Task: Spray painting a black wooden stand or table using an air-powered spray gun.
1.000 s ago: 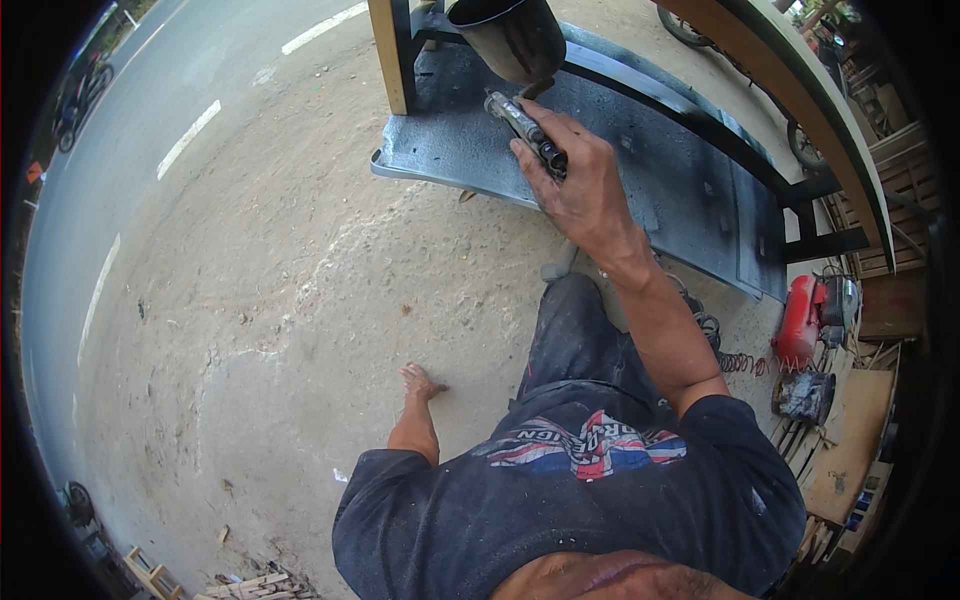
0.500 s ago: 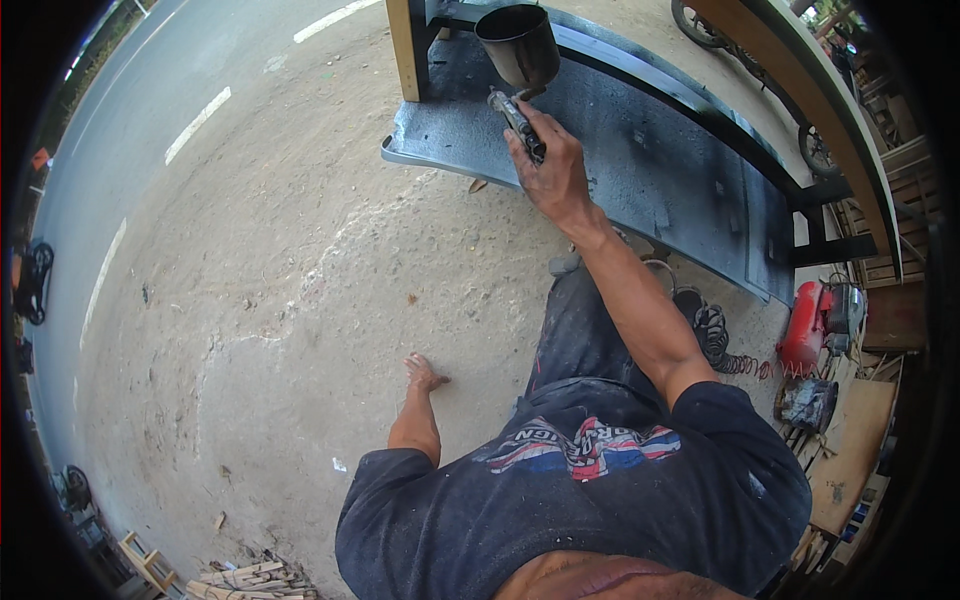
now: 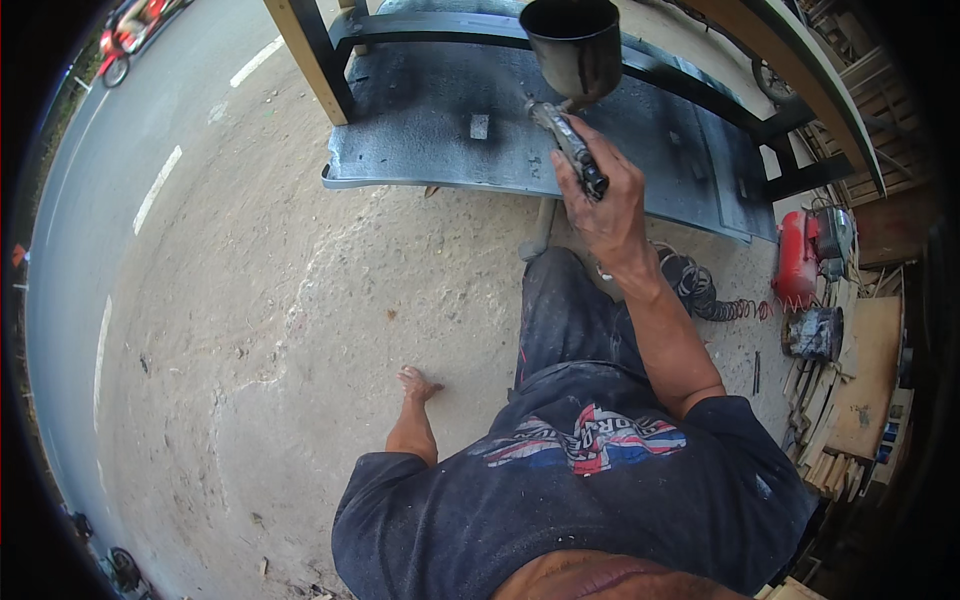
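My right hand point(image 3: 612, 205) is wrapped round a spray gun point(image 3: 568, 148) with a dark metal paint cup point(image 3: 575, 55) on top. The gun hangs over a board point(image 3: 430, 150) coated in uneven black and blue-grey, its nozzle toward the far left. A small pale rectangle point(image 3: 480, 126) shows on the board's surface. Black rails point(image 3: 450, 30) and a part-painted wooden post point(image 3: 315, 65) frame the board. Low at my left side, my left hand point(image 3: 418, 384) is held out with its fingers apart and nothing in it.
A red compressor point(image 3: 797, 252) stands at the right, with a coiled hose point(image 3: 735, 309) running toward my legs. Beside it sit a paint-smeared can point(image 3: 812, 333) and wood scraps point(image 3: 835, 470). A road point(image 3: 110, 170) passes on the left, with a red motorcycle point(image 3: 130, 35) on it.
My right hand and the spray gun have moved right along the board. The view has shifted somewhat, and a red motorcycle has come into sight on the road. My left hand stays low, fingers apart.
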`<action>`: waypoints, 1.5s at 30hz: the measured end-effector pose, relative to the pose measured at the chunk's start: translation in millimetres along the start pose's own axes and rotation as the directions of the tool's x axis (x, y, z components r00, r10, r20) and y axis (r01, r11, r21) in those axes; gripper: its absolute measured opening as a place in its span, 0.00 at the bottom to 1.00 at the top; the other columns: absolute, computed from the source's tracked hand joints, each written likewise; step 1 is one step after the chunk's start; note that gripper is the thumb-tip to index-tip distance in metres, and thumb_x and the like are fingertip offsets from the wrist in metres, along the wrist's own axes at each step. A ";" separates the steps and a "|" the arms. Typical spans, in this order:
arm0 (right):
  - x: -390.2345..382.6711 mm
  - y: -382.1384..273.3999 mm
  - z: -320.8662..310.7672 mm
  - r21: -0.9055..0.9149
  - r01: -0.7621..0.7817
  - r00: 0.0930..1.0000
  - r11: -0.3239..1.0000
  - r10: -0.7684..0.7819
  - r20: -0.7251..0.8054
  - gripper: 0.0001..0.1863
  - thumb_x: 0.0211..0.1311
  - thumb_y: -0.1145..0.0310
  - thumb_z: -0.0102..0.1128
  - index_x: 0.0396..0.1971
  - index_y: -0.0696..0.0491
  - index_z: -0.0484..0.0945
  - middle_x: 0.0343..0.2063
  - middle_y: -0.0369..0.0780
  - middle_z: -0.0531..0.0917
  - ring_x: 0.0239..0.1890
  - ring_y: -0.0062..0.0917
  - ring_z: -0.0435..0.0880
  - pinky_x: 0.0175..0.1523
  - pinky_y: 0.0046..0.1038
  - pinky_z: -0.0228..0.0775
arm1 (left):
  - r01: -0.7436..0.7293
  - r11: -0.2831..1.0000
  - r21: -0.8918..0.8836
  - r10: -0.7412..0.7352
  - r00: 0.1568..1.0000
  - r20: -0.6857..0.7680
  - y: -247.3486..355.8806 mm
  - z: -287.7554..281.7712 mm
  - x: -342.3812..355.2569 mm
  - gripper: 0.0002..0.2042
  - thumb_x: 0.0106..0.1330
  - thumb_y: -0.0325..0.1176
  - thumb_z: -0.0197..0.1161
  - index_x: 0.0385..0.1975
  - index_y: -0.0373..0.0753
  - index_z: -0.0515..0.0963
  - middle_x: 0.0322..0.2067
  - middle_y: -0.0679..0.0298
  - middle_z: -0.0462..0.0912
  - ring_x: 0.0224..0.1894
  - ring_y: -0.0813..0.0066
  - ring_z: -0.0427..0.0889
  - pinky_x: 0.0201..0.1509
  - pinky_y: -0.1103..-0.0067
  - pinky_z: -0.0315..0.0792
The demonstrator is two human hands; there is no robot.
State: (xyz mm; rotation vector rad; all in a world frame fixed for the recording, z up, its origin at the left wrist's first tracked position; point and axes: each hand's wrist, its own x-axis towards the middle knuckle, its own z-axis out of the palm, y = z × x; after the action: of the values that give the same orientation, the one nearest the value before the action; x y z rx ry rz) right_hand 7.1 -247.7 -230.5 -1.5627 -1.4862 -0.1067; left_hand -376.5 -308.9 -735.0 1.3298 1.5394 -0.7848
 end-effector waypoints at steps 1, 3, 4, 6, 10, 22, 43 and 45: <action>-5.7 3.8 -13.1 -0.046 -0.053 0.998 0.998 0.051 -0.025 0.20 0.71 0.68 0.66 0.57 0.63 0.80 0.44 0.53 0.88 0.42 0.36 0.90 0.47 0.34 0.80 | -0.011 1.000 0.016 0.011 1.000 -0.008 -5.1 1.1 3.1 0.71 0.54 0.60 0.79 0.79 0.34 0.26 0.79 0.37 0.24 0.80 0.29 0.39 0.83 0.54 0.50; -17.7 17.0 -38.5 -0.117 -0.072 0.996 0.991 0.065 -0.065 0.20 0.72 0.69 0.66 0.58 0.63 0.80 0.44 0.53 0.87 0.44 0.40 0.90 0.48 0.37 0.80 | -0.030 0.999 0.046 0.030 0.999 -0.011 -11.1 3.2 7.0 0.72 0.53 0.61 0.79 0.79 0.33 0.25 0.79 0.34 0.22 0.79 0.26 0.43 0.82 0.53 0.51; -22.6 23.3 -49.2 -0.181 -0.084 0.993 0.980 0.066 -0.100 0.20 0.72 0.70 0.65 0.59 0.62 0.79 0.45 0.54 0.86 0.45 0.44 0.90 0.49 0.39 0.81 | -0.017 0.999 0.042 0.018 1.000 -0.010 -10.2 2.9 7.5 0.73 0.53 0.62 0.79 0.79 0.32 0.25 0.79 0.34 0.22 0.80 0.28 0.39 0.83 0.54 0.51; -34.4 32.8 -66.9 -0.212 -0.152 0.983 0.965 0.124 -0.138 0.20 0.72 0.69 0.64 0.59 0.63 0.79 0.46 0.55 0.86 0.46 0.45 0.89 0.51 0.40 0.80 | -0.015 0.999 0.051 0.015 1.000 -0.002 -5.0 3.0 6.3 0.73 0.53 0.62 0.79 0.78 0.30 0.25 0.79 0.34 0.23 0.81 0.30 0.35 0.83 0.54 0.50; -50.3 44.7 -93.2 -0.265 -0.260 0.956 0.929 0.209 -0.206 0.20 0.73 0.69 0.64 0.59 0.64 0.79 0.47 0.56 0.86 0.49 0.46 0.89 0.53 0.40 0.80 | 0.017 0.999 0.042 -0.017 1.000 0.011 -13.6 3.2 10.7 0.73 0.52 0.63 0.79 0.78 0.29 0.25 0.80 0.37 0.23 0.81 0.32 0.25 0.84 0.54 0.47; -98.7 80.8 -145.6 -0.261 -0.374 0.893 0.890 0.270 -0.360 0.23 0.75 0.65 0.61 0.62 0.64 0.77 0.52 0.58 0.85 0.55 0.51 0.86 0.59 0.41 0.77 | -0.019 0.995 0.102 0.020 1.000 -0.018 -4.4 -1.6 17.2 0.69 0.59 0.69 0.70 0.78 0.26 0.29 0.80 0.40 0.25 0.81 0.33 0.24 0.84 0.53 0.36; -207.7 131.4 -254.6 -0.458 -0.307 0.769 0.834 -0.066 -0.636 0.23 0.67 0.74 0.69 0.60 0.61 0.78 0.42 0.48 0.87 0.41 0.39 0.90 0.44 0.36 0.83 | -0.730 0.681 -0.056 0.616 0.613 -0.495 295.5 0.8 -142.3 0.22 0.72 0.38 0.62 0.57 0.25 0.81 0.53 0.38 0.85 0.57 0.46 0.86 0.64 0.63 0.77; -216.6 133.4 -246.8 -0.403 -0.286 0.780 0.869 -0.033 -0.625 0.22 0.67 0.73 0.70 0.59 0.62 0.78 0.43 0.48 0.87 0.40 0.40 0.90 0.44 0.36 0.83 | -0.728 0.684 -0.045 0.634 0.623 -0.458 301.5 7.1 -152.9 0.22 0.73 0.38 0.61 0.58 0.27 0.81 0.53 0.38 0.85 0.56 0.46 0.86 0.64 0.64 0.77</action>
State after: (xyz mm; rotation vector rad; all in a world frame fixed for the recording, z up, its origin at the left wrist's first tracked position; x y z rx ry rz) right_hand 187.3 -544.0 -303.7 -1.7753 -0.8436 -0.8893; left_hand -83.6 -310.0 -566.1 1.8057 1.1920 0.1827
